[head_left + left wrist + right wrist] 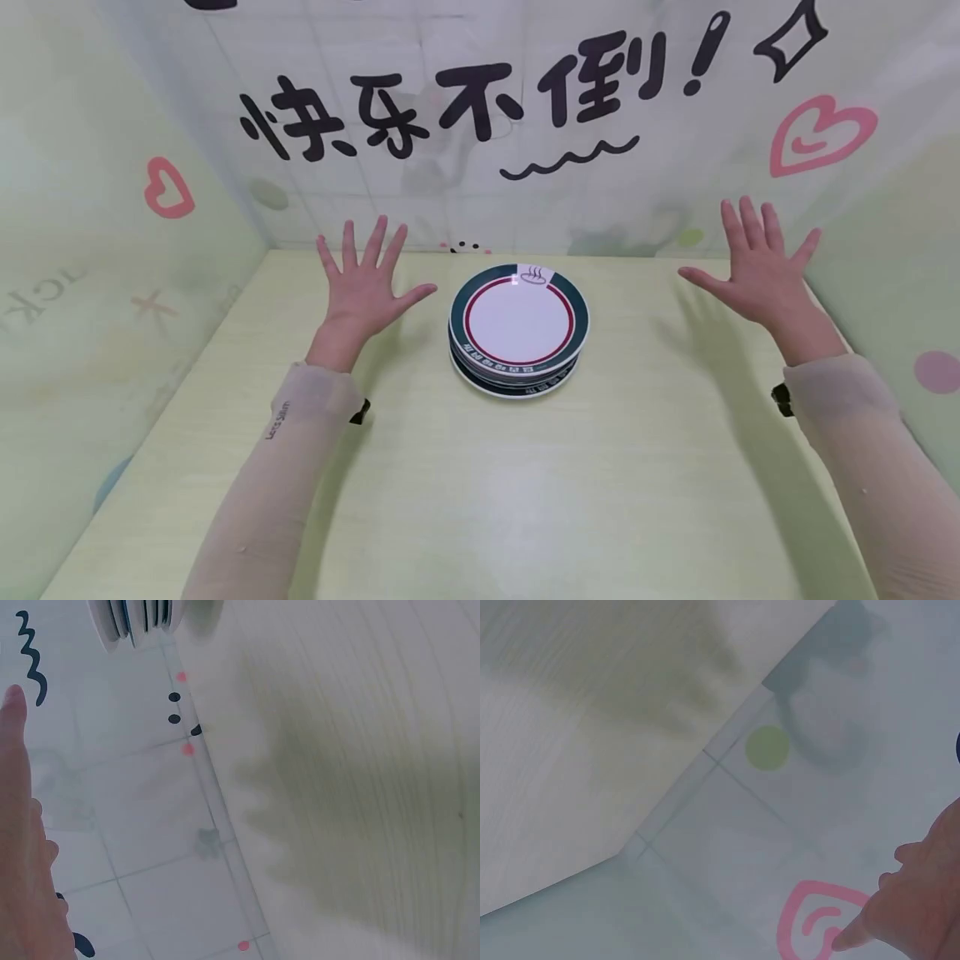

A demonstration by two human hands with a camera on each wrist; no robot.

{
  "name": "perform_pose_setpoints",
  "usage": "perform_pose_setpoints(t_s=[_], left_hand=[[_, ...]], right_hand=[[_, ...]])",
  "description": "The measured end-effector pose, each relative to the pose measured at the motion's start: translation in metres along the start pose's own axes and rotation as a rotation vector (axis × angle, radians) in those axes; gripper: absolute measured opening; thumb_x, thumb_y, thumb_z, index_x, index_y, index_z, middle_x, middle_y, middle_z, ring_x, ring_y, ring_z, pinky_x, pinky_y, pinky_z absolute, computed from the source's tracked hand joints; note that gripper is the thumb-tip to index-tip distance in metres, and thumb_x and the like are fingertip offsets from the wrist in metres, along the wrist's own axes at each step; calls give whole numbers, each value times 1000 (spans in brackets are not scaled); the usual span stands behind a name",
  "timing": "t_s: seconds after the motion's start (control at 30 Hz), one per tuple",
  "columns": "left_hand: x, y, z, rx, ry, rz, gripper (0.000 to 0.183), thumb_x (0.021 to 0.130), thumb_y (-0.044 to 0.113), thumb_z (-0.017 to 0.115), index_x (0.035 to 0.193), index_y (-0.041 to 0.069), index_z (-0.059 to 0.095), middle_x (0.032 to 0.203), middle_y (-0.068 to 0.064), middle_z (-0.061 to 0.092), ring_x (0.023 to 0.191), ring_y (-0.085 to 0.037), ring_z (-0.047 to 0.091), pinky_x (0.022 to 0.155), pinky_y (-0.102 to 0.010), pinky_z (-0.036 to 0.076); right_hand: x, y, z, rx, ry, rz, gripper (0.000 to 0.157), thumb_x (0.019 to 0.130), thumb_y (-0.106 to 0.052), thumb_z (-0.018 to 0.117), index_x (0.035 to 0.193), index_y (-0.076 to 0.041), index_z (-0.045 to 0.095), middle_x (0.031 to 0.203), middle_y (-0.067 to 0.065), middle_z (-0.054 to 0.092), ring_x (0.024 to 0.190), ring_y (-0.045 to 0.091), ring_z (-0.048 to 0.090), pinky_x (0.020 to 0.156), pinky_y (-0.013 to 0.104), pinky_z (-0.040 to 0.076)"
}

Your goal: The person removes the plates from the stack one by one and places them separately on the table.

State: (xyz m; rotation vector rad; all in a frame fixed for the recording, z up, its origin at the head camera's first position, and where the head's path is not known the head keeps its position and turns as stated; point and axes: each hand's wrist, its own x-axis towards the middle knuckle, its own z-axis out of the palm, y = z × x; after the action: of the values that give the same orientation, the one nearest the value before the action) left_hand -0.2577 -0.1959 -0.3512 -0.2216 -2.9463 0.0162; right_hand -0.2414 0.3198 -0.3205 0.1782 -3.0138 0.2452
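A stack of several plates point(519, 325) stands on the table near the back wall, each showing a dark green rim; the top one has a red ring and a small steaming-bowl mark. Left of the stack my left hand point(363, 292) is held above the table with fingers spread and nothing in it. My right hand point(768, 279) hovers over the right side of the table, fingers spread too, farther from the plates. The left wrist view catches the stacked plate edges point(139, 619) at its top. Only part of the right hand point(915, 900) shows in the right wrist view.
A pale wooden table point(480, 492) lies under both hands. Behind it rises a white wall point(465, 192) with black lettering and a pink heart point(823, 136). Pale green side walls point(67, 317) close in the table on the left and right.
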Motion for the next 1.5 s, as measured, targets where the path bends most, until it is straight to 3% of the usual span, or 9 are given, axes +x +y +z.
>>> perform_pose_setpoints(t_s=[0.63,0.93,1.5], left_hand=[[-4,10,-7,6,40,42,101,86,82,40,160,33,-7,170,0,-8,154,-41,-14,118,-73,-12],[-7,11,-9,-34,52,60,100,86,81,43,161,34,-2,171,1,-5,155,-38,-12,121,-67,-16],[-13,13,-6,-60,60,81,94,88,78,42,162,30,8,171,-1,2,157,-36,-4,125,-61,-13]], right_hand=[[-2,-10,6,30,30,-38,102,92,-73,42,160,-20,-14,168,11,-18,154,39,-17,106,83,-18],[-2,-14,10,62,46,-55,100,93,-70,45,161,-21,-10,169,10,-14,155,35,-14,110,81,-16],[-4,-27,15,143,93,-108,96,94,-45,61,162,-19,-2,169,15,3,156,39,-2,116,77,-9]])
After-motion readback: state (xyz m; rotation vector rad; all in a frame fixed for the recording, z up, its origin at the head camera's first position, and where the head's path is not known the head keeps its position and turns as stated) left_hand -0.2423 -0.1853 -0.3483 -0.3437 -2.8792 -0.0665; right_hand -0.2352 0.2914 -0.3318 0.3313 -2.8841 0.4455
